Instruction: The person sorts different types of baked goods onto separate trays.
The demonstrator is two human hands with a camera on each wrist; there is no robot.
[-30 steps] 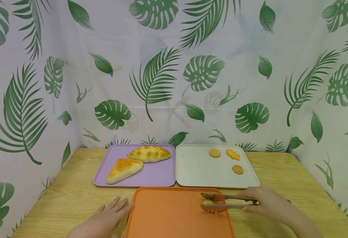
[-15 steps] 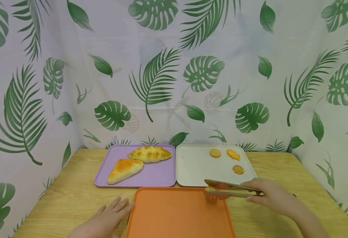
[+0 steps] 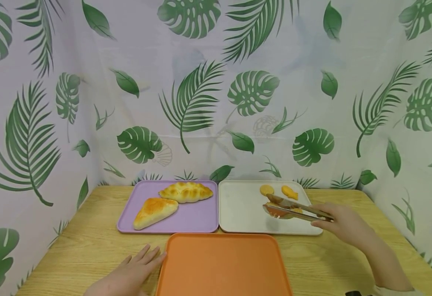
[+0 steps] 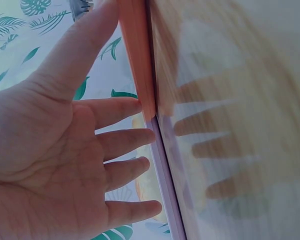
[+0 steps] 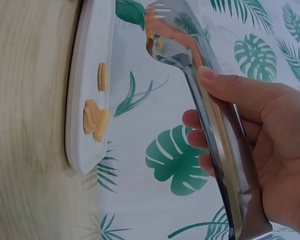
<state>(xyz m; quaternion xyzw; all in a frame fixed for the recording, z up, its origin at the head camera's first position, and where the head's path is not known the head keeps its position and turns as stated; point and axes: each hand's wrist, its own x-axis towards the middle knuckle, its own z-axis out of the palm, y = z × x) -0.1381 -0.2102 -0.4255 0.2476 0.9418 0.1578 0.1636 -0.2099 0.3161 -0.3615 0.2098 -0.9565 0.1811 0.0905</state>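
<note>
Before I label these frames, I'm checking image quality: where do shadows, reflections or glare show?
Head: fairly even light, a soft shadow on the table below the right hand; left wrist: washed-out glare on the table, which mirrors the left hand; right wrist: bright streaks along the tongs, the piece in their tips hard to make out.

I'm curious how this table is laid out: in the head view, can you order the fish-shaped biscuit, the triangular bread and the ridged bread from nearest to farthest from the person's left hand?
From the left hand:
1. Triangular bread, front left on the purple tray.
2. Ridged bread, back right on that tray.
3. Fish-shaped biscuit, back right on the white tray.
</note>
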